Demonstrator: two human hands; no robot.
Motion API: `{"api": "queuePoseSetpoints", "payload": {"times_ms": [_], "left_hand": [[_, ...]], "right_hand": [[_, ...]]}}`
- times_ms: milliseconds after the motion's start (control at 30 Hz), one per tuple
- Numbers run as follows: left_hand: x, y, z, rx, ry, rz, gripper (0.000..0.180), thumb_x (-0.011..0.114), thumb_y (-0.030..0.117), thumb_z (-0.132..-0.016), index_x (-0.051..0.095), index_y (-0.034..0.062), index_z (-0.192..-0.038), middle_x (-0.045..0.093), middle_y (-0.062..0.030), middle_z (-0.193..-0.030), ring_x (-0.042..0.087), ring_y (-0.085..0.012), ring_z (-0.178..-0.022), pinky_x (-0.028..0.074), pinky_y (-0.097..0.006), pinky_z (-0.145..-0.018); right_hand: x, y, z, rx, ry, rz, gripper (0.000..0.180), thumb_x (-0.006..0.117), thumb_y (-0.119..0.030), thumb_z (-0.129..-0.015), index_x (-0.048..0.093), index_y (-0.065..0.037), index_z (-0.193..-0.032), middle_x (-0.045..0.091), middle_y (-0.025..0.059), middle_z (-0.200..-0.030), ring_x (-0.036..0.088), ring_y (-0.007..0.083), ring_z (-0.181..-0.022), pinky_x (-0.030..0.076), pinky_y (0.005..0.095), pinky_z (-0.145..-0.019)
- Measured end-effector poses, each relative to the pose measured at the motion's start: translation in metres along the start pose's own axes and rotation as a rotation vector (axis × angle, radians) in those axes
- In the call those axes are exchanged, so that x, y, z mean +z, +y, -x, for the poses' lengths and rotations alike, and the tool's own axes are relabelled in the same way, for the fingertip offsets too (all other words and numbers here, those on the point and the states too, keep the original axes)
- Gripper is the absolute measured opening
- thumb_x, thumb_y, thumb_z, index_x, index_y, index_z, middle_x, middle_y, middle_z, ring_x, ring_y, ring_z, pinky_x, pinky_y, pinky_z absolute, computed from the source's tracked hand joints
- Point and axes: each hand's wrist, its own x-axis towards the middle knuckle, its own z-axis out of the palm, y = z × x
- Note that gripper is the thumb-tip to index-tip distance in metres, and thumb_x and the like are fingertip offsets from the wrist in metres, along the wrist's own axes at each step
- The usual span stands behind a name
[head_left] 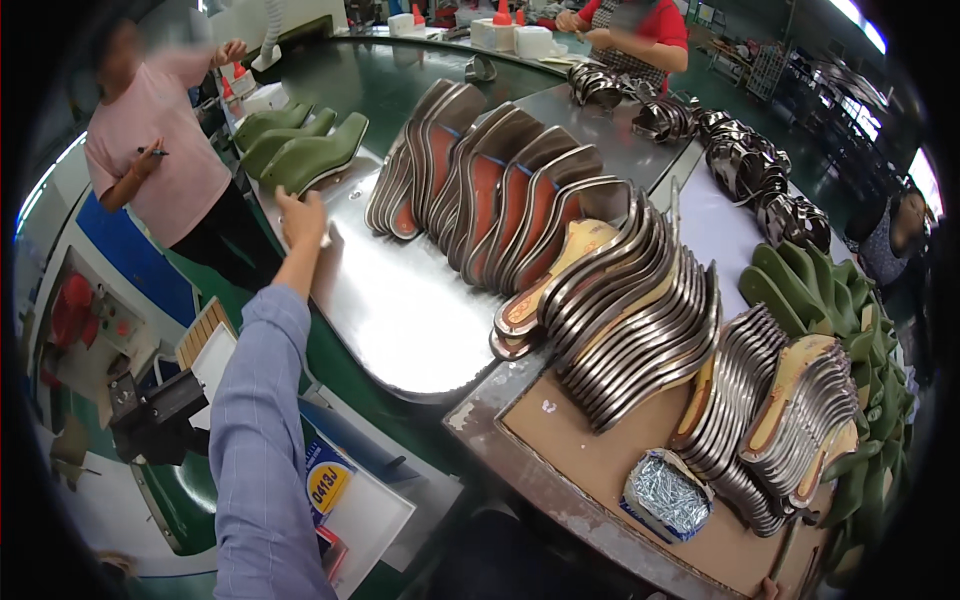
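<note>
"What's nearest?"

"The right hand [771, 590], at the bottom edge, lower right. Only its fingers show, at the board's [590, 470] edge; I can't tell whether they grip anything. Above and left is a box of metal pins [668, 497], then curved metal-edged stacks [640, 320] with yellow faces."

"And the left hand [303, 218]?"

"Well apart from the right, at upper left, beyond the bare shiny tabletop [400, 320]. Its fingers are at the lower end of the nearest of three green forms [318, 155]. Contact looks likely, but I can't tell whether they've closed on it."

"How would a form handle?"

"I'd guess stiff and fairly light, like moulded plastic, and not fragile. The smooth, curved sides could slip, so a fingertip pinch at the narrow end might let it swing."

"Where to hold it, then?"

"Around the middle, thumb on one side, fingers on the other. The three lie close together, so a careless grab could nudge the neighbours."

"Anything farther off?"

"Red-faced stacks [500, 195] at upper centre, metal loops [740, 160] at upper right, a co-worker in pink [160, 150] at upper left, another in red [662, 40] at the top."
</note>
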Motion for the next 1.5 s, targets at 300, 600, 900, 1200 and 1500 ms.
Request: {"api": "queuePoseSetpoints", "payload": {"times_ms": [300,600,900,1200,1500], "left_hand": [[0.01,0.068,0.032,0.056,-0.742,-0.068,0.056,0.049,0.054,-0.096,0.072,0.0038,-0.107,0.069,-0.0242,-0.114,0.064,-0.0442,-0.108,0.038,-0.052,-0.104],[0.051,0.062,0.065,0.476,-0.055,0.143,0.024,0.043,0.005,-0.096,0.044,-0.0104,-0.114,0.056,-0.0355,-0.116,0.051,-0.0496,-0.116,0.039,-0.051,-0.102],[-0.035,0.128,0.109,0.171,-0.172,0.888,0.043,0.057,0.027,-0.104,0.052,-0.0094,-0.126,0.067,-0.0199,-0.11,0.067,-0.0227,-0.088,0.054,-0.036,-0.082],[-0.259,0.261,0.3,-0.478,-0.721,1.438,0.047,0.049,0.032,-0.106,0.042,0.0051,-0.144,0.057,-0.0109,-0.13,0.059,-0.0176,-0.094,0.051,-0.03,-0.08],[-0.393,0.141,0.414,-0.699,-1.203,0.897,0.057,0.05,0.035,-0.104,0.035,0.0038,-0.15,0.057,-0.0184,-0.129,0.06,-0.0277,-0.105,0.055,-0.045,-0.08]], "right_hand": [[-0.007,-0.008,-0.001,0.07,-0.001,-0.017,0.026,0.053,-0.015,-0.101,0.062,-0.013,-0.125,0.059,0.0207,-0.122,0.057,0.0398,-0.111,0.046,0.0469,-0.096],[0.027,0.022,0.024,0.11,0.207,-0.108,0.021,0.055,-0.009,-0.09,0.067,-0.008,-0.107,0.06,0.022,-0.111,0.058,0.041,-0.102,0.046,0.0496,-0.088],[-0.008,-0.006,-0.002,0.05,0.203,-0.047,0.024,0.064,-0.012,-0.084,0.067,-0.017,-0.108,0.059,0.0136,-0.101,0.056,0.0351,-0.09,0.046,0.0472,-0.078],[-0.019,0.042,-0.044,0.477,0.08,-0.556,0.05,0.067,-0.034,-0.091,0.057,-0.003,-0.129,0.063,0.0204,-0.117,0.061,0.0367,-0.104,0.05,0.0468,-0.088],[0.014,0.1,-0.156,0.728,0.216,-0.623,0.112,0.077,-0.054,-0.078,0.02,0.008,-0.152,0.034,0.0322,-0.152,0.036,0.0422,-0.142,0.033,0.0457,-0.116]]}}
